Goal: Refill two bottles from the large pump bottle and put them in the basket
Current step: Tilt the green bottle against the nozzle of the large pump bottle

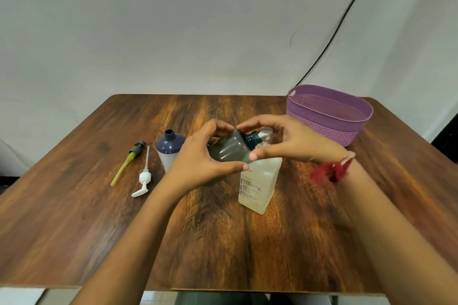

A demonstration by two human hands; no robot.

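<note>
My left hand [198, 163] grips a dark grey uncapped bottle [229, 147], tilted with its neck pointing right toward the large pump bottle. My right hand [287, 143] touches the grey bottle's shoulder with thumb and fingers, right over the pump head [265, 134]. The large clear pump bottle [260, 183] stands on the table under my hands. A second bottle [170, 150], navy top and white body, stands open to the left. The purple basket [329, 116] sits at the back right with nothing visible inside.
Two removed pumps lie on the wooden table [223, 242] at the left: a grey-and-yellow one [128, 158] and a white one [143, 178]. A black cable [342, 20] runs down the wall behind the basket. A red thread band [329, 171] is on my right wrist.
</note>
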